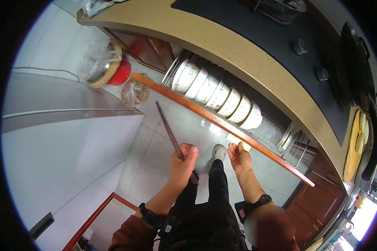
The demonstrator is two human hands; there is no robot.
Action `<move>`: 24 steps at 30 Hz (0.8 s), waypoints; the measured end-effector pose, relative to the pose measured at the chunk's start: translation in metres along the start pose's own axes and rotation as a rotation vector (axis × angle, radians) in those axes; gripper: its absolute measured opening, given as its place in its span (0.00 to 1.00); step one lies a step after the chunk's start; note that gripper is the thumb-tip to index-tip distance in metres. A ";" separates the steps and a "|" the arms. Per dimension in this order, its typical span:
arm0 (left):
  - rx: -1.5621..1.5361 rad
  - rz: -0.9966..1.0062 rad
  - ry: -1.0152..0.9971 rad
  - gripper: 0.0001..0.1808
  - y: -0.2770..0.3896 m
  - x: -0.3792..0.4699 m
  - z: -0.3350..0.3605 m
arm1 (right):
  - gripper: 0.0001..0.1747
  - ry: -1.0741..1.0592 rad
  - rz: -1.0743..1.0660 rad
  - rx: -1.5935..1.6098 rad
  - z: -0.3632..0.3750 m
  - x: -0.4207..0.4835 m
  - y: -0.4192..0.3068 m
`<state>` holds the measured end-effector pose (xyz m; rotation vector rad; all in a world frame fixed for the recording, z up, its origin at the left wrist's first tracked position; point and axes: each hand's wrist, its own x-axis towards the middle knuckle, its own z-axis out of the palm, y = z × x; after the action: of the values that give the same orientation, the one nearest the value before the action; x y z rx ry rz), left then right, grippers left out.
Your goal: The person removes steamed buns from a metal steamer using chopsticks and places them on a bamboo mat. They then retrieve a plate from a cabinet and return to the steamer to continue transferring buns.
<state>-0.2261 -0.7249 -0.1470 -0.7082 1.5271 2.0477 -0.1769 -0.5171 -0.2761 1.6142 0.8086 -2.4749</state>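
Observation:
Chopsticks (169,129), dark and held together as a bundle, are gripped in my left hand (184,160), their tips pointing away from me. My right hand (239,157) is near the wooden front of a pulled-out drawer (213,117), fingers curled, with no object visible in it; whether it touches the front is unclear. Inside the drawer's wire rack, a row of patterned white bowls (210,91) stands on edge. A pale yellow object (238,141) shows just under the drawer front, beside my right fingers.
Above the drawer runs a beige countertop (232,59) with a black gas hob (270,31). A wok (358,69) and a wooden cutting board (352,147) lie at the right. On the floor at the left are a red bucket (121,72) and a plastic bag (135,91), near a white appliance (72,144).

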 end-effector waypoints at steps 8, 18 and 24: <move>0.054 0.111 0.006 0.13 -0.017 0.000 0.013 | 0.08 -0.057 0.269 -0.137 -0.027 -0.041 0.031; 0.168 -0.068 0.147 0.14 -0.018 -0.028 -0.009 | 0.11 -0.876 0.399 -1.006 0.015 -0.155 -0.017; 0.201 -0.057 0.113 0.16 -0.014 -0.033 -0.008 | 0.05 -0.349 -0.017 -0.836 0.019 -0.120 -0.129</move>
<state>-0.1912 -0.7316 -0.1369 -0.7888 1.7268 1.8081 -0.1842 -0.4408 -0.1164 0.8532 1.4994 -1.8939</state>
